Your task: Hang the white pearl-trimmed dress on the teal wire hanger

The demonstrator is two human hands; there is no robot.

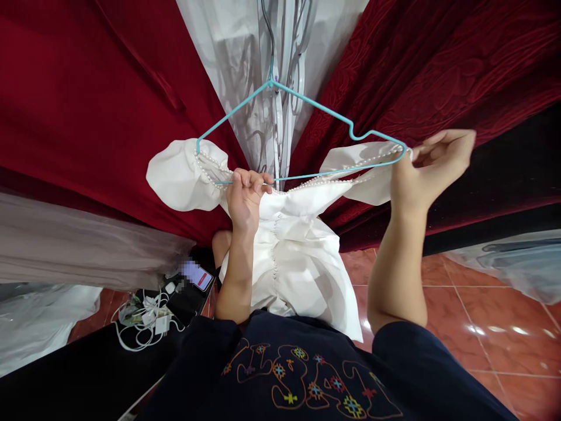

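A light-blue hanger (311, 100) hangs by its hook in the middle, with a white dress (302, 251) on it. Pearl-like beads edge the neckline and the puffed sleeves. One sleeve loop sits over the hanger's left end. My left hand (246, 196) is closed around the hanger's lower bar and the beaded neckline, left of centre. At the hanger's right end, my right hand (432, 161) pinches the beaded edge of the other sleeve between thumb and fingers. The dress's skirt falls down toward my shirt.
Red curtains (131, 105) flank white hanging fabric (236, 64). At the lower left, a phone (198, 275) and tangled white cables (151, 318) lie on black surfaces. Pale sheer fabric (74, 240) hangs at the left. Reddish floor tiles (473, 316) show at the right.
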